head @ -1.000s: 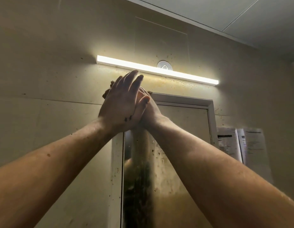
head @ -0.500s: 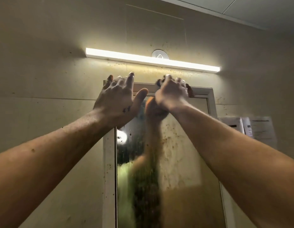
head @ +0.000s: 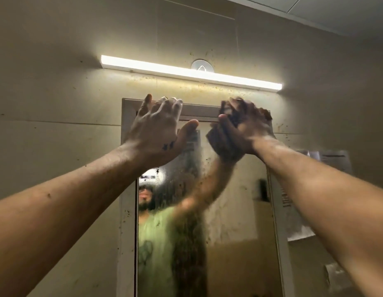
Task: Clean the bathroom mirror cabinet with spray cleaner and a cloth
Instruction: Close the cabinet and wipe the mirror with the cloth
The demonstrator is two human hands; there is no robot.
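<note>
The mirror cabinet [head: 128, 189] hangs on the wall, its glass [head: 239, 221] smeared and speckled with brown dirt. My left hand [head: 156, 133] rests on the top left of the frame, fingers spread and reaching the upper edge, thumb out. At the top right of the mirror my right hand [head: 250, 129] is blurred by motion and grips a dark cloth [head: 228, 113] against the upper frame. Its reflection shows just below in the glass. No spray bottle is in view.
A lit strip light [head: 186, 72] runs across the wall just above the cabinet, with brown spatter on the wall around it. Paper notices [head: 334, 161] hang on the wall right of the cabinet. The ceiling edge is at the upper right.
Both hands were overlapped at the cabinet's top left corner. The right hand has moved along the top edge to the right with the cloth; the left hand stayed at the top left.
</note>
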